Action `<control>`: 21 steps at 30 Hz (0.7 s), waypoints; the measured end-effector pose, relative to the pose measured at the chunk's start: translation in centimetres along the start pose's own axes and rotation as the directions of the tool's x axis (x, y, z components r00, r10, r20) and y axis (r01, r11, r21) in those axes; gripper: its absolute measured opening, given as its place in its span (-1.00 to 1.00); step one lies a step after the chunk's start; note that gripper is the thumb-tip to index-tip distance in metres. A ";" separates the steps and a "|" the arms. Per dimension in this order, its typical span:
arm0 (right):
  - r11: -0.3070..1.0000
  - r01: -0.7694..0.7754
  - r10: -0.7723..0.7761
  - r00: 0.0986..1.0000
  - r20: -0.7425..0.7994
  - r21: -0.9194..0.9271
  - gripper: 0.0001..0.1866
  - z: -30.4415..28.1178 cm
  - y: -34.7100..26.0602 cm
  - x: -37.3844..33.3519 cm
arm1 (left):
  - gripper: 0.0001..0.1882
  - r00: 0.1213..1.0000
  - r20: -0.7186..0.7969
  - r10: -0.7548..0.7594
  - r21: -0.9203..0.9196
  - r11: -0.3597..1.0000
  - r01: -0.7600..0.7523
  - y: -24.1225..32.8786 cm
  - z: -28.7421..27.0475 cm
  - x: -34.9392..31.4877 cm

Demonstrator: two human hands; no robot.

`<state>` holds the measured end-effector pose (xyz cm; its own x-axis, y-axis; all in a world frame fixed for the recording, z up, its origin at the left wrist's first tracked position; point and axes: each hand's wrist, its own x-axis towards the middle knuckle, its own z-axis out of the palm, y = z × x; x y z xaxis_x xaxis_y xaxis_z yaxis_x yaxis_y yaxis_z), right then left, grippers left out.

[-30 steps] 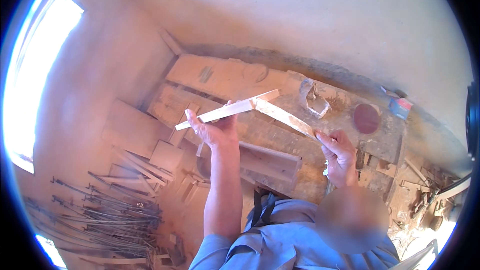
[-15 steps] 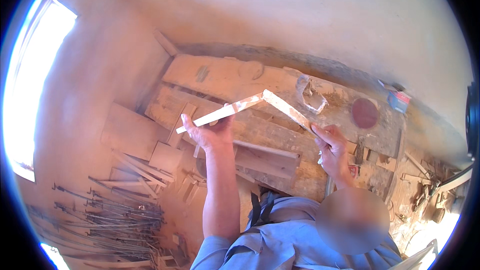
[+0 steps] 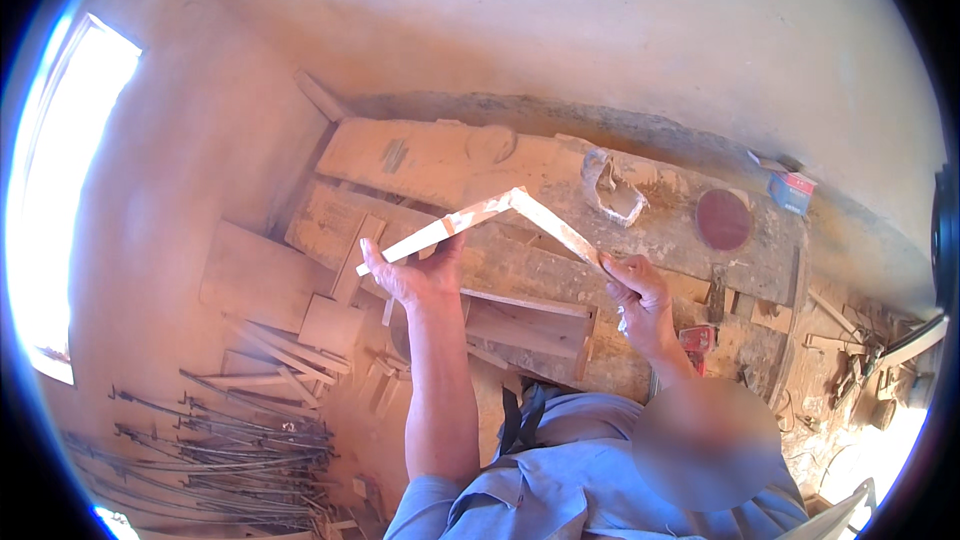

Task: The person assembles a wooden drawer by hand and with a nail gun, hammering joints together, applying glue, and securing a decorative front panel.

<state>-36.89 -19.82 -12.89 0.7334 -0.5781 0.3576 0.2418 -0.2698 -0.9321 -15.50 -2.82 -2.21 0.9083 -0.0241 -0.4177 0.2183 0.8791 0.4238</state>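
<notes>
An angled wooden piece [image 3: 428, 237], made of two narrow strips meeting at a raised corner, is held above the workbench [image 3: 400, 145]. My left hand [image 3: 425, 270] supports its left strip, the thumb in front and the fingers curled behind. At the lower end of the right strip [image 3: 557, 225], my right hand [image 3: 642, 292] is closed with thumb and fingers pinching it. Pale, rough patches mark the wood close to the corner. Something whitish shows beside the right fingers, too small to name.
A whitish ring of rough material [image 3: 613, 190], a dark red disc [image 3: 723, 220] and a small box [image 3: 790, 192] sit on the bench. A red object [image 3: 697, 342] is right of my wrist. Many bar clamps [image 3: 220, 460] and wood strips [image 3: 290, 348] lie at lower left.
My right hand has shifted left and slightly down with its end of the wooden piece. The corner has moved a little left; both hands keep their hold.
</notes>
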 end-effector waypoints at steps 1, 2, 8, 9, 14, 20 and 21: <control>1.000 -0.002 0.002 1.000 -0.012 0.016 -0.48 -0.2 0.5 -0.1 | -0.05 1.000 -0.014 0.005 0.003 1.000 -0.005 0.0 0.1 0.0; 1.000 -0.004 0.004 1.000 -0.025 0.031 -0.48 -0.4 0.9 -0.2 | -0.04 1.000 -0.028 0.009 0.007 1.000 -0.009 0.0 0.2 0.0; 1.000 0.004 -0.003 1.000 -0.019 0.012 -0.50 -0.2 0.6 -0.3 | -0.05 1.000 -0.011 0.018 -0.005 1.000 -0.018 -0.1 -0.6 0.8; 1.000 0.017 -0.017 1.000 -0.018 -0.012 -0.50 0.1 0.3 -0.2 | -0.06 1.000 -0.009 0.019 -0.002 1.000 -0.019 -0.2 -0.7 1.0; 0.992 -0.117 0.117 0.993 0.010 0.050 -0.53 1.0 -1.7 -1.3 | -0.07 1.000 0.009 0.008 -0.013 1.000 -0.008 -0.6 -0.7 1.2; 0.995 -0.064 0.053 0.987 0.150 0.070 -0.54 3.1 -6.6 -2.0 | -0.02 0.993 0.117 -0.022 -0.033 0.999 0.027 0.6 -3.3 4.3; 0.997 -0.044 0.030 0.981 0.194 0.071 -0.55 3.0 -7.1 -1.9 | -0.01 0.996 0.087 -0.003 0.014 1.000 0.002 0.2 -2.7 3.5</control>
<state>-38.09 -14.52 -7.10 0.8496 -0.4253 0.3118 0.2535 -0.1890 -0.9487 -13.19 -1.40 -5.77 0.9353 -0.0679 -0.3473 0.2247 0.8722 0.4345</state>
